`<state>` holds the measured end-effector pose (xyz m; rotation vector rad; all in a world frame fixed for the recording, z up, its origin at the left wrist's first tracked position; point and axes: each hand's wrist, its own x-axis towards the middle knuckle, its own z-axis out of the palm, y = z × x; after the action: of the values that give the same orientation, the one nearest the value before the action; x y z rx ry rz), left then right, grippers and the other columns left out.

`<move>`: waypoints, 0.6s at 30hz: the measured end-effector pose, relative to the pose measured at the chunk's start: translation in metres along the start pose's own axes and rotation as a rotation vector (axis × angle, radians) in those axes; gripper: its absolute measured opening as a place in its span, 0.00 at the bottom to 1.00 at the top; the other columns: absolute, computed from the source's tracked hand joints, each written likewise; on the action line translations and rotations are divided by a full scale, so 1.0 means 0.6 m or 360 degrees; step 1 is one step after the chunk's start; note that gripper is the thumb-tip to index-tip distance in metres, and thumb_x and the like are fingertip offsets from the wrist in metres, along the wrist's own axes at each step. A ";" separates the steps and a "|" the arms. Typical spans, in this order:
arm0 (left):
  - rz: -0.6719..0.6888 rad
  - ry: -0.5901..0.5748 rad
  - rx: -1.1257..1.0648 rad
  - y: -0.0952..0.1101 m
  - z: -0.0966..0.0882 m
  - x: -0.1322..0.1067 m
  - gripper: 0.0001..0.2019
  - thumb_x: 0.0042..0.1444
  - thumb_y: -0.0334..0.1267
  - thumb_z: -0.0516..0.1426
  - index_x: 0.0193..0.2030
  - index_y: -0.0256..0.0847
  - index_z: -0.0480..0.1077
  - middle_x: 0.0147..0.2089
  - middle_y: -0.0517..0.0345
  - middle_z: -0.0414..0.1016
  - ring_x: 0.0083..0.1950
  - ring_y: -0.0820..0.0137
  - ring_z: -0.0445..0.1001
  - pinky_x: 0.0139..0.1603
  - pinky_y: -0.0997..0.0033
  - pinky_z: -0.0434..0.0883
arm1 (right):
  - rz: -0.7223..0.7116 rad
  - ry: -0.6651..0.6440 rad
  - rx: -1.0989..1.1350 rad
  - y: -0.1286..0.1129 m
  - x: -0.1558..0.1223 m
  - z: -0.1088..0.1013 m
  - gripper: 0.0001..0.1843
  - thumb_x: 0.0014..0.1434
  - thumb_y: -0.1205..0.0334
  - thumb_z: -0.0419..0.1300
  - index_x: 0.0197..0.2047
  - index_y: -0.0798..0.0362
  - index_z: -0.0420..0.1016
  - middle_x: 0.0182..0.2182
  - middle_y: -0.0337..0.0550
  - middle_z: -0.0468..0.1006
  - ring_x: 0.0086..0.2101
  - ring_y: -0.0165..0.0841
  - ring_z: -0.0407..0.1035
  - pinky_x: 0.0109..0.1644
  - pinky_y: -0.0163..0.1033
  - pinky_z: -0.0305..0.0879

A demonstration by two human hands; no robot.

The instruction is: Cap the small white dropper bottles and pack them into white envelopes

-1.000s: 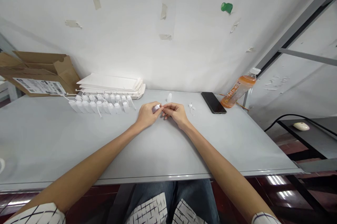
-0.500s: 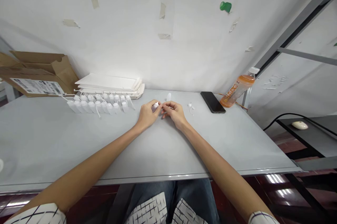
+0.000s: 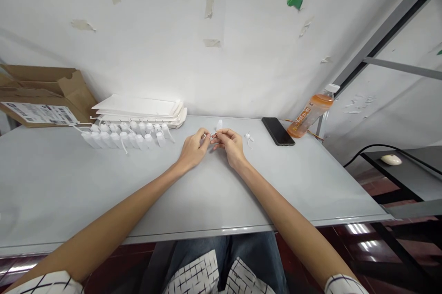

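Over the middle of the table my left hand [image 3: 194,150] is closed around a small white squeeze bottle [image 3: 204,136], of which only a bit shows between thumb and fingers. Close against it, my right hand [image 3: 230,146] pinches something tiny with thumb and forefinger; its kind is too small to make out. Just behind my fingers stands another small white bottle [image 3: 219,123], partly covered by the right hand. To the right lies a small white needle-tip cap [image 3: 247,136] with a thin strap. Several capped squeeze bottles [image 3: 115,140] stand in rows on the left.
Behind the rows lies a stack of white sheets or envelopes [image 3: 138,104], with an open cardboard box [image 3: 44,96] at the far left. On the right are a black phone [image 3: 278,131] and an orange drink bottle [image 3: 311,113]. A mouse [image 3: 391,159] sits on a side shelf.
My left hand has turned slightly, so the bottle in it shows less. The two hands remain close together. The view has shifted a little to the right.
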<state>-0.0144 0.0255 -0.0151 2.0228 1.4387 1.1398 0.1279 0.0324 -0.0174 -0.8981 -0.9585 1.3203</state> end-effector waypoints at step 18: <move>-0.0080 0.0006 0.0096 0.005 0.007 -0.004 0.09 0.58 0.41 0.51 0.31 0.43 0.69 0.24 0.61 0.72 0.29 0.67 0.70 0.32 0.70 0.63 | 0.0028 -0.0058 -0.0079 0.012 -0.004 0.008 0.05 0.46 0.63 0.63 0.25 0.54 0.72 0.18 0.33 0.66 0.18 0.24 0.58 0.20 0.34 0.65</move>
<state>-0.0096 0.0229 -0.0162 2.0137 1.5349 1.0927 0.1209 0.0301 -0.0226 -0.9253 -1.0174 1.3368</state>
